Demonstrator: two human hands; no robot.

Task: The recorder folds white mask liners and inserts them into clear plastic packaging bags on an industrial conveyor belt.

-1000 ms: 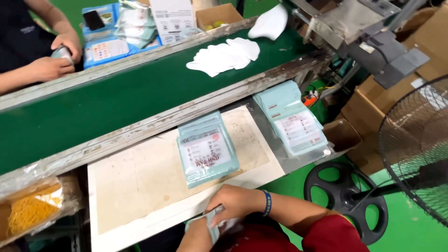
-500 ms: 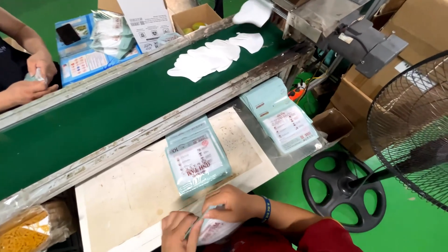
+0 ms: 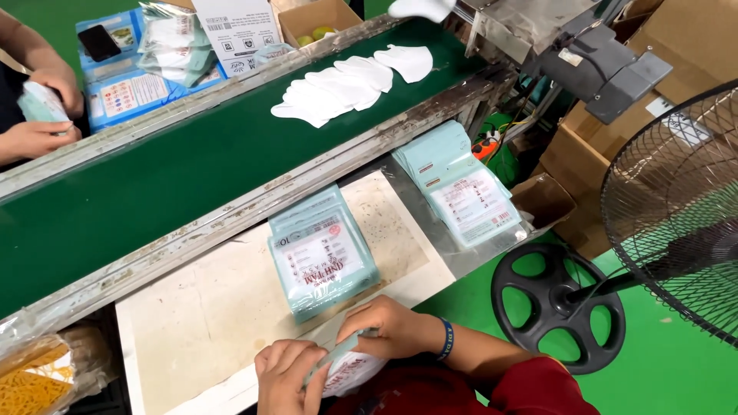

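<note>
Worktable (image 3: pixel 192 323) edge: both hands (left (image 3: pixel 288 376), right (image 3: pixel 392 329)) grip one pale packet (image 3: pixel 347 367) between them.

Glossy plastic pouches (image 3: pixel 323 257) lie on a rough, stained bench (image 3: pixel 207 323); the green belt (image 3: pixel 154 177) looks matt, its worn metal rails (image 3: pixel 254 204) scuffed.

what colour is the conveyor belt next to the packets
Dark green, plain, seen in the head view: the conveyor belt carries white masks.
</note>
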